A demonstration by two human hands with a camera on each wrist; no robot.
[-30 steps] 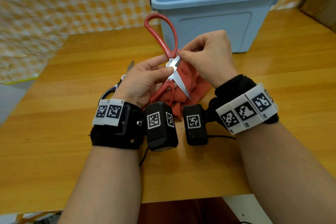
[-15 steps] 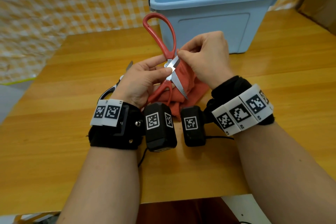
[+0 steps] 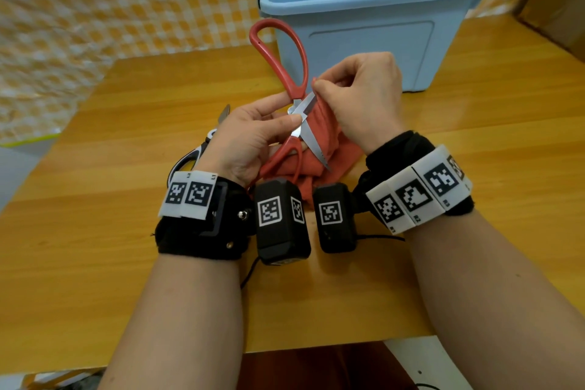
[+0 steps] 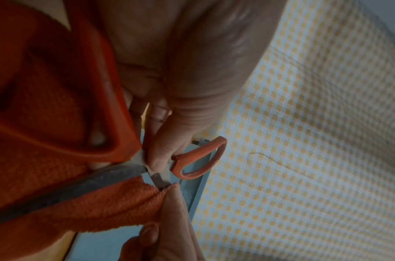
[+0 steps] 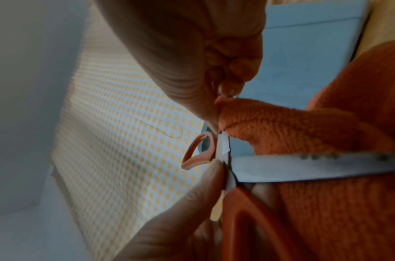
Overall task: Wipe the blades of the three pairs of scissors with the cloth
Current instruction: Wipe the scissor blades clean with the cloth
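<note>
Now my left hand [image 3: 253,136] grip pinches red scissors [image 3: 296,98] at pivot, blades spread so each face is reachable. Right hand [image 3: 364,98] grip pinches cloth [image 3: 323,123] round upper blade, just beside left fingertips. Second scissors [image 3: 202,149] behind left hand on surface [image 3: 126,231]; third not visible.

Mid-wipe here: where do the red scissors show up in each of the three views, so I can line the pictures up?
Head: red scissors at centre, open, one loop up before the blue bin.
Left wrist: lower left to centre, far loop right of the thumb.
Right wrist: blade runs right from centre, small loop left of it.
Shared landmark: the cloth fold pinched at the pivot.
</note>
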